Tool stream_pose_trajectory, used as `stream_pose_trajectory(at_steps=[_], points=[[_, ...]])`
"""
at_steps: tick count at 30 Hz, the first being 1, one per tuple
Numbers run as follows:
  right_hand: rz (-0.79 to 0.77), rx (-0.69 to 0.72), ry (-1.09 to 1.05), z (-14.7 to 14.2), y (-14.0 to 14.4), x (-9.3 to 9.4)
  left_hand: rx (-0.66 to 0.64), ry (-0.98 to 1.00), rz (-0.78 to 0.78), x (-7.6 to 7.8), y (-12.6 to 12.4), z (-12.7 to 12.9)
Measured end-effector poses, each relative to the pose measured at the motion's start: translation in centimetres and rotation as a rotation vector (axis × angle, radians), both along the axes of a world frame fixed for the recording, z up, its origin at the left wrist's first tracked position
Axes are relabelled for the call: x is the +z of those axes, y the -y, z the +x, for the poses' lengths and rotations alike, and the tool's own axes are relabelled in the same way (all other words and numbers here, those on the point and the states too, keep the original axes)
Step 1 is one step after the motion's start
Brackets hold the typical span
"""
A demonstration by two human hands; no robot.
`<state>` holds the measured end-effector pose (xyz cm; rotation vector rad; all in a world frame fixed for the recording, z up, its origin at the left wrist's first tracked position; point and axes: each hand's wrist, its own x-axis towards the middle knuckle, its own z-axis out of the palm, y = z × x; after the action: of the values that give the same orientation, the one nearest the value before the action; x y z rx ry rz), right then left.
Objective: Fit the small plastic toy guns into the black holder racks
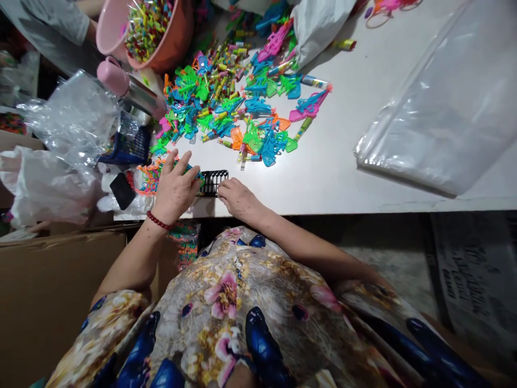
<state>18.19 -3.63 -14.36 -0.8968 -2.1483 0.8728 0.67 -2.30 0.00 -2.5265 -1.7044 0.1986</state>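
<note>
my left hand (174,188) lies spread on a blue toy (193,173); my right hand (236,196) pinches the black rack (214,182). a bump could slide the rack off the table (343,161) edge.

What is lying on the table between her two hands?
In the head view, a black plastic slotted rack lies on the white table between the left hand and right hand; both touch it.

We find only one thing with print on it: the cardboard box (476,280) at the lower right, below the edge of the surface (343,172). Dark lettering runs across its side, but it is skewed and blurred, and we cannot make out a single word. Nothing else carries readable text.
</note>
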Motion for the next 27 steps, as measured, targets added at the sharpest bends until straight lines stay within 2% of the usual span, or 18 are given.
stream_pose_trajectory(at_steps=[4,10,13,20,23,27], points=[[0.009,0.003,0.002,0.0,-0.1,0.0,-0.018,0.050,0.008,0.0,-0.2,-0.6],[0.047,-0.005,0.026,-0.2,-0.2,-0.2,-0.097,0.137,0.021,1.5,-1.1,-3.0],[0.080,-0.026,0.062,-0.2,-0.1,-0.2,-0.168,0.133,-0.001,1.8,-1.5,-4.3],[0.151,-0.015,0.223,-2.3,-0.5,1.6,-0.218,0.216,-0.095,0.5,-2.1,-5.8],[0.111,0.003,0.323,-3.9,-0.8,2.0,-0.235,0.220,-0.096,0.1,-2.1,-5.8],[0.019,-0.009,0.405,-5.6,-1.1,1.8,-0.247,0.195,-0.060,-0.3,-1.9,-5.4]])
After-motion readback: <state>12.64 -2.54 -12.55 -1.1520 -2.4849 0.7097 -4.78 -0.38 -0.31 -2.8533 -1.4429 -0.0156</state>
